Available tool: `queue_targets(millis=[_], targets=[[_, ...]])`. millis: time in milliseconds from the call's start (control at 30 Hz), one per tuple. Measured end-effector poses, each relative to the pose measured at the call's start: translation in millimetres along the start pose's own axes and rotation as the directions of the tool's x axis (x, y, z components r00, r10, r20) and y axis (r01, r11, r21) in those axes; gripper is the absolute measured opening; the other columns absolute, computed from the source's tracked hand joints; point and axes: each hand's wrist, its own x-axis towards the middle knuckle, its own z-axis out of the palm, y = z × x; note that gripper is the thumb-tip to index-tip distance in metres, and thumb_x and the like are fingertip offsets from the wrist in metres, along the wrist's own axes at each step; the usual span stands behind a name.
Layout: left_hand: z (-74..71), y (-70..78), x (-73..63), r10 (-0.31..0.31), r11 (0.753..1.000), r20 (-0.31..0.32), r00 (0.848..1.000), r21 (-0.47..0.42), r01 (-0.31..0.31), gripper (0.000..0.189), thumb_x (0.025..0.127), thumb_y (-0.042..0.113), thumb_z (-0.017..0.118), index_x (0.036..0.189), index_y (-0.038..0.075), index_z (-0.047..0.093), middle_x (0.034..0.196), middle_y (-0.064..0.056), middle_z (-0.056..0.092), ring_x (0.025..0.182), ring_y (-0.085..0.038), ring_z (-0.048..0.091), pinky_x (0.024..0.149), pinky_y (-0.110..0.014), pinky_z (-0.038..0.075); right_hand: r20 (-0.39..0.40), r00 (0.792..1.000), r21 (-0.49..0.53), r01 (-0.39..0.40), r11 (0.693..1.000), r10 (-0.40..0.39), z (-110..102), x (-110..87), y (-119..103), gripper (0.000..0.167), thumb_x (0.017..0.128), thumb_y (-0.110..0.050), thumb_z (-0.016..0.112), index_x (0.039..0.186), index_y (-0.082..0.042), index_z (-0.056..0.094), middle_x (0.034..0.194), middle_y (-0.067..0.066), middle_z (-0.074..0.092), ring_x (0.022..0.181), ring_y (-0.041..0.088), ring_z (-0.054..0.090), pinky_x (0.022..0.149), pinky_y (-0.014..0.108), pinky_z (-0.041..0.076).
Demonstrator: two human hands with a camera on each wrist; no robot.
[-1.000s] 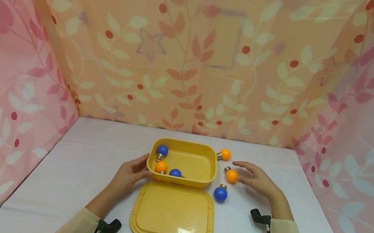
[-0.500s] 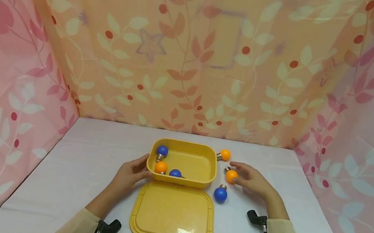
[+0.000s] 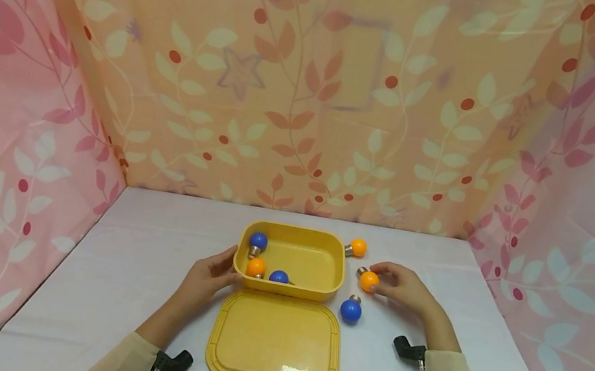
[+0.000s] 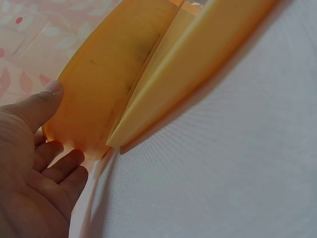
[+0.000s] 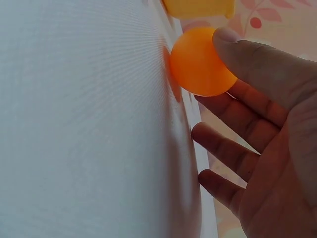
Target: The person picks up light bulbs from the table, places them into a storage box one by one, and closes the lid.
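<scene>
At the left end of a yellow plastic box (image 3: 309, 293), my left hand (image 3: 204, 276) holds the corner, thumb on the front wall and fingers along the side. The left wrist view shows the thumb touching the yellow wall. To the right of the box, my right hand (image 3: 407, 289) pinches the round part of an orange light bulb (image 5: 200, 62) between thumb and fingers; the bulb is on the table, its metal base pointing away to the left. Inside the box lie a blue bulb (image 3: 258, 241), an orange bulb (image 3: 256, 266) and another blue bulb (image 3: 279, 276), partly hidden by the front wall.
A yellow lid (image 3: 274, 342) lies flat directly in front of the box. Another orange bulb (image 3: 359, 247) rests by the box's back right corner, and a loose blue bulb (image 3: 350, 311) sits near its front right corner. Patterned cloth (image 3: 303, 81) walls enclose the white table (image 3: 148, 233).
My right hand has moved slightly left and its fingers have closed around the orange bulb. The left hand and the box have stayed in place.
</scene>
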Motion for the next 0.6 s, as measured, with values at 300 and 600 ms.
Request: queue_targets(millis=[300, 600], targets=[[0.3, 0.3, -0.8, -0.006, 1.0, -0.007, 1.0, 0.013, 0.006, 0.077, 0.091, 0.036, 0.079, 0.157, 0.023, 0.043, 0.16, 0.006, 0.043, 0.147, -0.019, 0.043, 0.113, -0.032, 0.041, 0.011, 0.998, 0.01, -0.063, 0.998, 0.063, -4, -2.0, -2, 0.046, 0.086, -0.044, 0.082, 0.126, -0.024, 0.07, 0.134, 0.005, 0.066, 0.132, 0.038, 0.052, 0.112, 0.066, 0.041], [1.1, 0.6, -0.6, 0.004, 1.0, -0.006, 1.0, 0.026, -0.003, 0.073, 0.094, 0.031, 0.077, 0.158, 0.021, 0.042, 0.159, 0.003, 0.045, 0.146, -0.02, 0.044, 0.112, -0.033, 0.043, -0.026, 0.999, -0.004, 0.029, 1.0, -0.029, -18, -5.5, -11, 0.043, 0.088, -0.041, 0.081, 0.127, -0.029, 0.069, 0.141, 0.006, 0.063, 0.141, 0.042, 0.044, 0.114, 0.076, 0.027]])
